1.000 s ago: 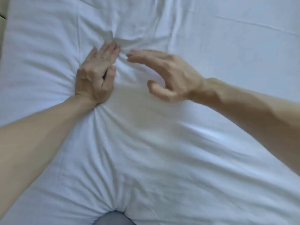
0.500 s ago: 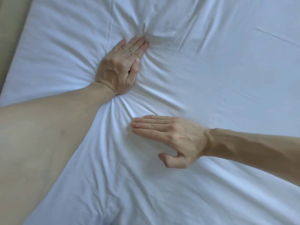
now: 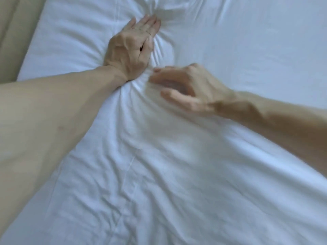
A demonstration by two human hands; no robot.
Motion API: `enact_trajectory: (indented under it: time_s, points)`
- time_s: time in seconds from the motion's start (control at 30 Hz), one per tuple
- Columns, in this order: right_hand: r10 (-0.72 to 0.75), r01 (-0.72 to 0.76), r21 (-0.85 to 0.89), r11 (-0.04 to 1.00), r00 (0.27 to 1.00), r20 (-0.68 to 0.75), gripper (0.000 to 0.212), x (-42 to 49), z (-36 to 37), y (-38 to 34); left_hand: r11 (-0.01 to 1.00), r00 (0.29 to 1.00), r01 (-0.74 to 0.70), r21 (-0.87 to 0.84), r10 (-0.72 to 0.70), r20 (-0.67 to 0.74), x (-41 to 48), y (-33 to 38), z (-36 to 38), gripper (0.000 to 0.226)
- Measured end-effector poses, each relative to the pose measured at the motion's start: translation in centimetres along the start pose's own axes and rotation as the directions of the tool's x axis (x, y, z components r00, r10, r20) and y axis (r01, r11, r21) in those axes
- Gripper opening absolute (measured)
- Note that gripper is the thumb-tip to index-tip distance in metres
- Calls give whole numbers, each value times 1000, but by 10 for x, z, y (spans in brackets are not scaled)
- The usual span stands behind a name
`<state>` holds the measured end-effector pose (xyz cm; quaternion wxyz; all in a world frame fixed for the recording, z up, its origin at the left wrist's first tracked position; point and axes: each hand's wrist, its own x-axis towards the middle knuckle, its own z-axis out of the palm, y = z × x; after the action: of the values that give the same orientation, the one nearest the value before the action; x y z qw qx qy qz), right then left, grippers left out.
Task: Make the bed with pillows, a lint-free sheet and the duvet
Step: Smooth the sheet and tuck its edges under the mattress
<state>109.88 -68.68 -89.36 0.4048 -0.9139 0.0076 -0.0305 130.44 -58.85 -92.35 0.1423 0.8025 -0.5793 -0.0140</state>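
The white sheet [image 3: 230, 165] is spread over the bed [image 3: 28, 69] and fills nearly the whole view, lying under both hands. Only its left edge shows, running slantwise from far right to near left along a beige surface [image 3: 14, 32], so the sheet's long axis cannot be told. The left hand [image 3: 131, 48] lies flat and open on it, palm down, fingers [image 3: 148, 23] straight, together and pointing away from the person and a little right. Its weight dents the cloth. A bunch [image 3: 168, 11] is gathered just past the fingertips, and creases [image 3: 134, 98] fan out from the heel of the hand toward the person, their long axes running roughly near to far. The right hand [image 3: 191, 89] is blurred and sits just beside the left wrist, to its right and nearer the person. Its fingers are loosely bent, the thumb is spread, and it seems to hold nothing; whether its fingertips touch the cloth cannot be told. The right hand is the nearer one to those creases, which lie directly below and to the left of it. A smoothing stroke would probably run from there toward the right, across the creases, while the left hand pins the cloth.
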Motion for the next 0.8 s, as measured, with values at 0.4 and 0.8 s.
enact_trajectory:
  time_s: [0.4,0.8]
  points:
    - [545,-501,248,829,626,-558,53,-76,-52,4,841,961,197,-505,-65,268,-93,66,-37,49]
    - [233,-244,-87,966,965,-118,62,-139,4,-53,626,884,323,-710,-468,-10,-145,79,-95,43]
